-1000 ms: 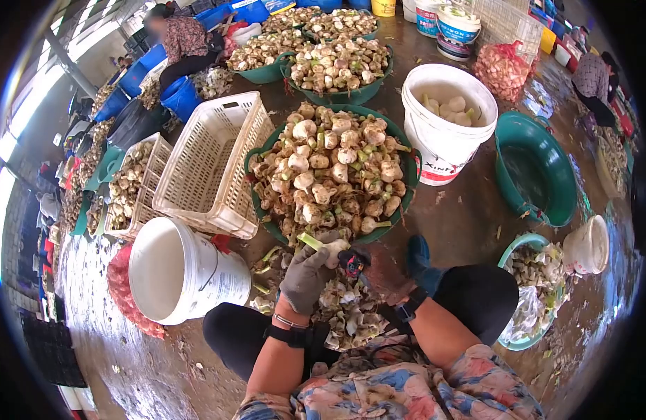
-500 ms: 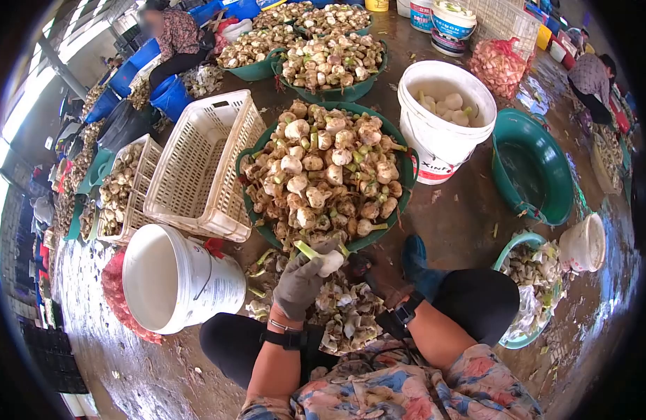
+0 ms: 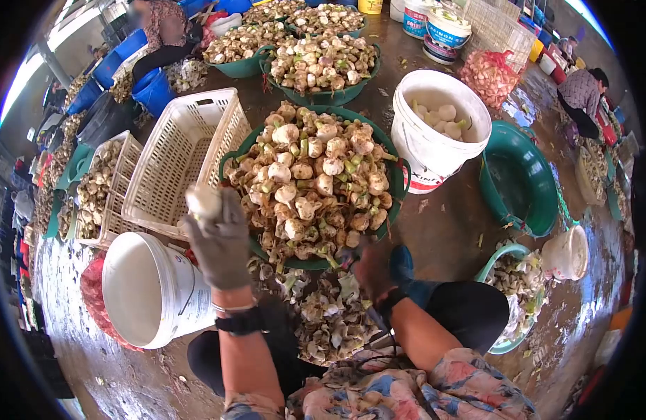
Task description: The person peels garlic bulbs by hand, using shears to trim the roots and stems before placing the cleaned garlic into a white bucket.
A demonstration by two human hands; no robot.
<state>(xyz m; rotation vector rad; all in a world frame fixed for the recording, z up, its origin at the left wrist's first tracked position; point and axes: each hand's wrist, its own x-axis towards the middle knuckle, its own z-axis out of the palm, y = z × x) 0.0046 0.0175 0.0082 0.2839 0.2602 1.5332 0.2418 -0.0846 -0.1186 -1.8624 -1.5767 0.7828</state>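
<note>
My left hand (image 3: pixel 223 241), in a grey glove, is raised between the white crate and the garlic tub, its fingers on a pale peeled garlic bulb (image 3: pixel 204 203) blurred by motion. My right hand (image 3: pixel 374 269), in a dark glove, is closed near the front right rim of the tub around a small dark tool (image 3: pixel 349 257), partly hidden. Stemmed, unpeeled garlic bulbs (image 3: pixel 309 175) are heaped in the green tub (image 3: pixel 400 183). Garlic skins (image 3: pixel 330 318) lie in a pile between my legs.
An open white bucket (image 3: pixel 137 290) and a white crate (image 3: pixel 179 157) stand at the left. On the right are a white bucket of peeled bulbs (image 3: pixel 435 168), a green basin (image 3: pixel 520 182) and a tub of peelings (image 3: pixel 512 287). Co-workers (image 3: pixel 165 31) sit farther back.
My left hand has moved left and up with the garlic bulb, away from my right hand. The view has shifted slightly, and my right hand has moved a little left.
</note>
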